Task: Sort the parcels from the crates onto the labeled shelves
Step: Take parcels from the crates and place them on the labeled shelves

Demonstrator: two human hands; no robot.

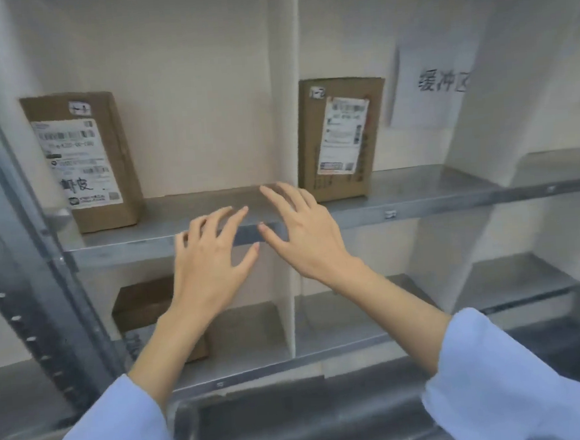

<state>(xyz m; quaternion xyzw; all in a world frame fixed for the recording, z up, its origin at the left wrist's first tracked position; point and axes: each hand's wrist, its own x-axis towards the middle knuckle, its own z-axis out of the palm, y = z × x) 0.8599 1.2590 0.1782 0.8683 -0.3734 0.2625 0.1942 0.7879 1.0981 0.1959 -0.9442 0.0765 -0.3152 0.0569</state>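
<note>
Both hands were held open, fingers spread, nothing gripped: left hand and right hand at the upper shelf's front edge. Upright there, well apart, were seen the left parcel and the right parcel. The right one, likely, could be toppled by a wide sweep. The white divider was set between them, a third box below, and a paper sign at right.

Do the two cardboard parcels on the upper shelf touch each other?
Apart. The head view shows the left parcel and the right parcel in separate compartments, with the white divider between them.
</note>
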